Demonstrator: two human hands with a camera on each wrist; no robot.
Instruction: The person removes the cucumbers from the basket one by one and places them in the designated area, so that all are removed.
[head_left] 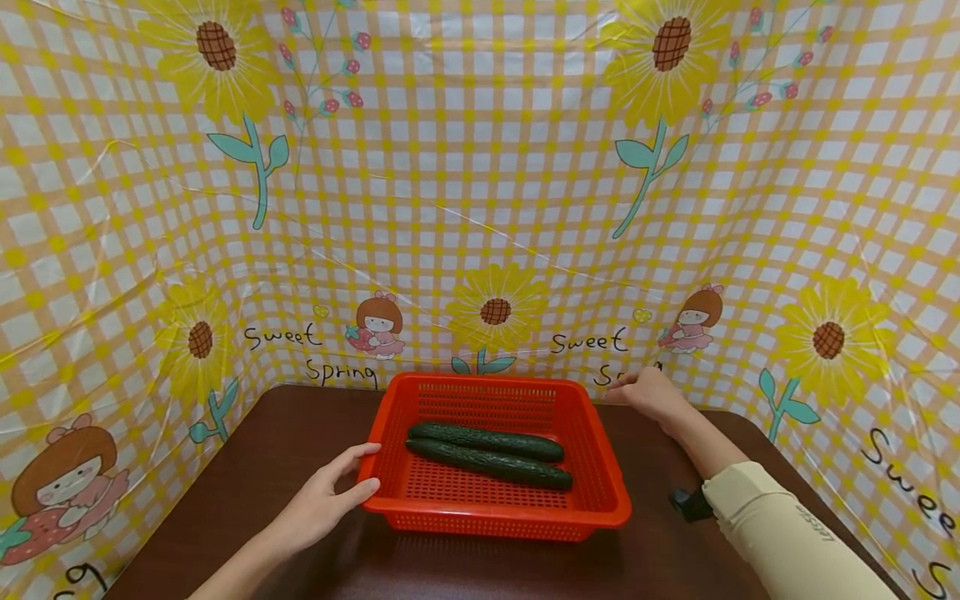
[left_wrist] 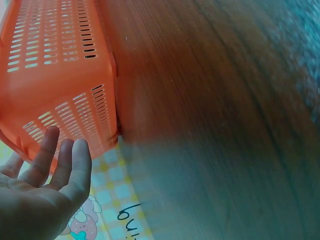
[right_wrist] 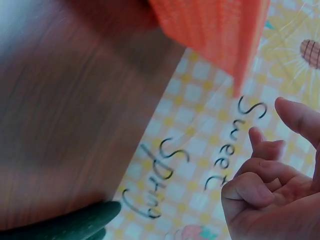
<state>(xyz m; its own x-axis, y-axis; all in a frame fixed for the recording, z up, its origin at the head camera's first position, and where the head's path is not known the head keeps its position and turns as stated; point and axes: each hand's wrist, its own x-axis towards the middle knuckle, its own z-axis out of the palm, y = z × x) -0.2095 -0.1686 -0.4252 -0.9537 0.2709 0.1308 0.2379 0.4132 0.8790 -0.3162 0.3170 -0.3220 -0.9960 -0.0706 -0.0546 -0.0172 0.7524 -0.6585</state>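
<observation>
Nearest the camera: pale sleeve (head_left: 787, 525) on the right forearm. Red slotted basket (head_left: 498, 510) is set on the dark tabletop (head_left: 292, 433) between the hands, long axis left to right. Left end rim is touched by the left hand (head_left: 324, 493), thumb and fingers spread wide, no grip seen. Right hand (head_left: 656, 402) is held apart, off the far right corner, fingers curled, nothing seen held. Left is nearer. Two cucumbers (head_left: 487, 465), dark green, ridged, are laid inside side by side, roughly lengthwise, right ends angled nearer.
</observation>
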